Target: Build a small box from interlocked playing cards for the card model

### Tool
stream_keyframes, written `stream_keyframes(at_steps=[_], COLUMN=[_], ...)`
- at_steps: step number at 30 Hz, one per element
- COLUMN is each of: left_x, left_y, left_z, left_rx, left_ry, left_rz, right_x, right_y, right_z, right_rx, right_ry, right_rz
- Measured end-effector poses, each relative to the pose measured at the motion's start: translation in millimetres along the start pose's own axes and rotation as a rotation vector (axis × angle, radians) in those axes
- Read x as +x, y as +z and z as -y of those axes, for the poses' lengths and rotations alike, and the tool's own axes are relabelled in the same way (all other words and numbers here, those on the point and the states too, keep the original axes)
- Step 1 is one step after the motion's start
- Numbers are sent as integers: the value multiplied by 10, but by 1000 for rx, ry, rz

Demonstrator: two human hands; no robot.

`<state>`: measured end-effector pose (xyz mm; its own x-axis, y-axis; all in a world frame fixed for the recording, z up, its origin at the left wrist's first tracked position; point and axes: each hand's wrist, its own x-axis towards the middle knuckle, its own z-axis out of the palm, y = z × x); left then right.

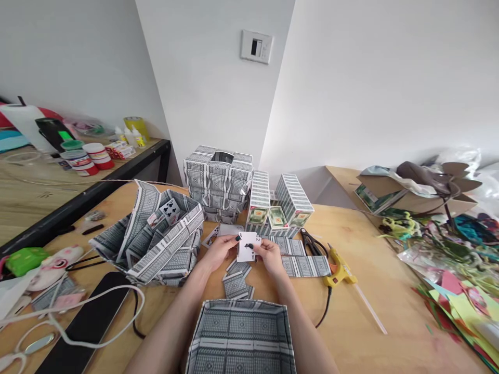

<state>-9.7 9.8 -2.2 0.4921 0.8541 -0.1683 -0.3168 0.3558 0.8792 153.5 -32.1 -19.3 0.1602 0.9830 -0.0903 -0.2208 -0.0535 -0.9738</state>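
Observation:
Between my left hand (221, 251) and my right hand (271, 254) are playing cards (246, 246), face up and overlapping, one showing a 2 of clubs. Both thumbs, with dark nails, press on the card faces. Just below lie several loose cards (235, 285), backs up. Nearest me stands an open box made of grey-patterned cards (240, 324). Beyond my right hand, joined cards (305, 265) lie in flat strips beside a yellow glue gun (340, 271). More cards (230, 230) lie behind my left hand.
On the left sits a card-built container (167, 249) with loose pieces inside. A block of joined cards (218, 182) and stacked card packs (294, 200) stand at the back. Scissors (312, 243), a glue gun cable (324, 310), white cables (117, 340) and coloured scraps (456, 296) surround the work.

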Motion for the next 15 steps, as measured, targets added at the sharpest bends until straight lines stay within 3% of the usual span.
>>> stream_keyframes(at_steps=[7,15], left_x=[27,37], left_y=[-43,-69], left_z=[38,35], left_rx=[23,182], left_ry=[1,46], left_rz=[31,-29], right_x=[-18,-14], right_y=[16,16], right_z=[28,-3], right_rx=[15,-43], right_ry=[-1,-5], right_rz=[4,3])
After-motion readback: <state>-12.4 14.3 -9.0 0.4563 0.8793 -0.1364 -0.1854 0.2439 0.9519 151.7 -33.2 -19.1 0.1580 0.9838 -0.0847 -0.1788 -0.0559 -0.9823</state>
